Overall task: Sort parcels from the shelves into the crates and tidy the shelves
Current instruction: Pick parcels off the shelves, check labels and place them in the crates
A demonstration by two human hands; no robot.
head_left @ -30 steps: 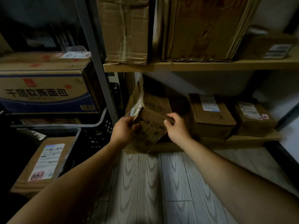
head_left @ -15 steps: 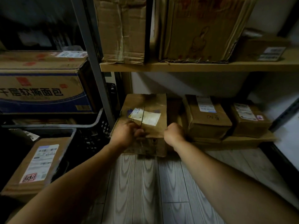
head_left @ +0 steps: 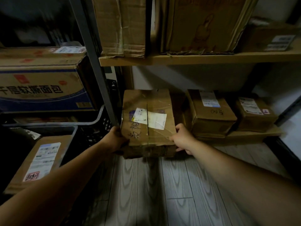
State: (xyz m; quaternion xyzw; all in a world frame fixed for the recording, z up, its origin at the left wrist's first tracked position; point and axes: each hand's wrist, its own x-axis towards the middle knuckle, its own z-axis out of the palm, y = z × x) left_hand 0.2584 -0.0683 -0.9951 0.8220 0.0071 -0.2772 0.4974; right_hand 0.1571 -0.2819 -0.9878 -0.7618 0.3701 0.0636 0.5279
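A worn brown cardboard parcel (head_left: 147,121) with a torn white label and handwriting lies flat at the left end of the bottom shelf (head_left: 254,136). My left hand (head_left: 116,140) grips its front left corner. At the front right corner my right hand (head_left: 183,139) holds its edge. Two smaller labelled parcels (head_left: 210,115) (head_left: 254,111) sit to its right on the same shelf. A dark plastic crate (head_left: 91,121) at the lower left holds a labelled parcel (head_left: 39,160).
A grey upright post (head_left: 94,62) stands just left of the held parcel. The upper shelf (head_left: 195,58) carries large cartons. A big printed carton (head_left: 42,82) sits above the crates on the left. Pale wood-plank floor (head_left: 162,193) lies below.
The parcel was tilted up on edge in both hands a second ago; it has been turned label-up and laid flat on the bottom shelf, and my hands have moved to its front corners.
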